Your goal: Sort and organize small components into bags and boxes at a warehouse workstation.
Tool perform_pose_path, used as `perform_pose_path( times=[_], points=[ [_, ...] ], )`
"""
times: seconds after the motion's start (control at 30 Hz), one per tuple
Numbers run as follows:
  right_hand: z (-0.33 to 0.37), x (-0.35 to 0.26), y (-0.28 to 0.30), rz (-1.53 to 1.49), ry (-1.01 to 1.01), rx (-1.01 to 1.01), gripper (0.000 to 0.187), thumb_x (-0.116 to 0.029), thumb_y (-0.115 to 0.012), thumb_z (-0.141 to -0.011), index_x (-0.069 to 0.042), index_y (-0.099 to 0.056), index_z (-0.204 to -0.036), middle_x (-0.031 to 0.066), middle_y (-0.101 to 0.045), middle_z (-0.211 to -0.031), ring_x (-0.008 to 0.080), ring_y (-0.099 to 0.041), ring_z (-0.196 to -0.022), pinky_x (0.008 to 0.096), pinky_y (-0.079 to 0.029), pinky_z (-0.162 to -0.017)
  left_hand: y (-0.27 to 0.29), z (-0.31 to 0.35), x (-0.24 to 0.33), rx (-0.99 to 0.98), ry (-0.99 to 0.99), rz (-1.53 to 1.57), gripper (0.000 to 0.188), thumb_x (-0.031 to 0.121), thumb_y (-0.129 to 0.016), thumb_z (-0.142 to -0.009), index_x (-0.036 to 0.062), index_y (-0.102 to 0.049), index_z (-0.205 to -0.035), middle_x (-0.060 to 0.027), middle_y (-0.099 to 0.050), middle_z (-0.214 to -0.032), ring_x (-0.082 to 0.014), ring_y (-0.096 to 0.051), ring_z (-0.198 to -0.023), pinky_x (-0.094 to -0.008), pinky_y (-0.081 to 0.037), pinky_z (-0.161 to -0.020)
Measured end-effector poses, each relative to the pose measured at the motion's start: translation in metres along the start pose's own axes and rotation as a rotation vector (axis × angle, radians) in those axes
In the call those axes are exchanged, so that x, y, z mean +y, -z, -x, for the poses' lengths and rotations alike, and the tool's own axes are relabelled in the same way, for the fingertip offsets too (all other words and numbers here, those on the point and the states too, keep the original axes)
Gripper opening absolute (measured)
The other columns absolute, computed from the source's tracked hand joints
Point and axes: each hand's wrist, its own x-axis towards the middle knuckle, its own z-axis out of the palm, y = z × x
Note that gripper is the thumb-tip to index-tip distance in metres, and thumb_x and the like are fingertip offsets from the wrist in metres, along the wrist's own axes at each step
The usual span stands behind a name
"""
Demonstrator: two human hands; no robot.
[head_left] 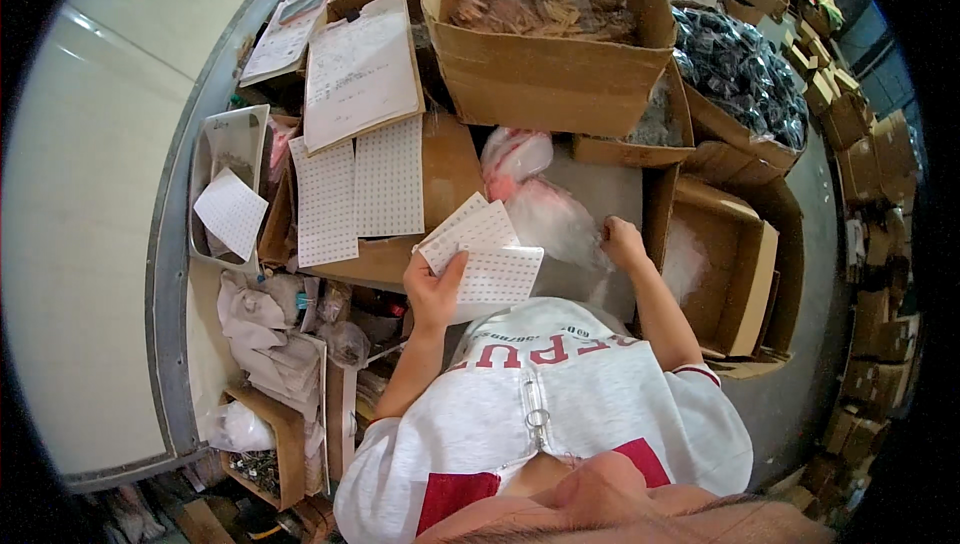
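Several white sheets of small printed labels [500, 274] are fanned out in my left hand [436, 289], with the thumb pressed over them. My right hand [624, 242] has its fingers pinched together at the right edge of a clear plastic bag [553, 219]. What those fingertips hold, if anything, is too small to make out. A white and pink plastic bundle [516, 156] lies just beyond the clear bag. Two larger label sheets [390, 179] hang side by side from under a handwritten paper pad [360, 74], left of the bags.
A big cardboard box [550, 69] of brownish packets stands at the far side. Black plastic-wrapped items fill another box [745, 84]. On my right is an open carton [725, 264]. A plastic bin [228, 134] and crumpled paper [265, 329] are on my left.
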Motion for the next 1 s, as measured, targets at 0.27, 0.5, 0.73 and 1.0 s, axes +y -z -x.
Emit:
perform_pose_path(
  times=[0.27, 0.5, 0.73, 1.0],
  points=[
    [0.019, -0.034, -0.008, 0.358, -0.088, 0.293, 0.046, -0.034, -0.078, -0.071, -0.001, -0.063, -0.099, 0.0208, -0.057, -0.120, 0.0369, -0.055, -0.110, 0.0426, -0.047, -0.091, 0.000, 0.002, 0.005, -0.001, 0.030, -0.011, 0.026, 0.001, -0.069, -0.083, -0.0072, -0.061, -0.107, -0.0091, -0.066, -0.102, -0.0124, -0.060, -0.090, -0.0259, -0.048, -0.080],
    [0.006, -0.016, -0.016, 0.077, 0.159, 0.247, 0.024, -0.020, -0.072, -0.071, -0.004, -0.064, -0.086, 0.0196, -0.065, -0.085, 0.0374, -0.062, -0.082, 0.0416, -0.051, -0.074, -0.006, 0.000, 0.002, -0.040, 0.034, 0.080, 0.026, -0.001, -0.068, -0.083, -0.0071, -0.061, -0.107, -0.0086, -0.066, -0.102, -0.0127, -0.061, -0.090, -0.0263, -0.048, -0.081],
    [0.058, 0.030, 0.064, -0.516, 0.113, 0.320, 0.021, -0.005, -0.069, -0.074, -0.003, -0.054, -0.088, 0.0111, -0.061, -0.082, 0.0192, -0.056, -0.076, 0.0342, -0.047, -0.071, -0.004, -0.002, 0.006, -0.032, 0.043, -0.046, 0.029, 0.001, -0.070, -0.082, -0.0076, -0.060, -0.108, -0.0090, -0.066, -0.102, -0.0131, -0.061, -0.090, -0.0272, -0.049, -0.081],
    [0.140, 0.045, 0.125, 0.277, -0.231, 0.834, 0.041, -0.006, -0.075, -0.071, -0.003, -0.057, -0.108, 0.0151, -0.057, -0.113, 0.0347, -0.056, -0.103, 0.0383, -0.048, -0.086, -0.032, -0.006, 0.001, -0.150, 0.028, -0.044, 0.028, 0.000, -0.069, -0.081, -0.0050, -0.062, -0.108, -0.0074, -0.067, -0.100, -0.0123, -0.061, -0.089, -0.0273, -0.048, -0.081]
  ],
)
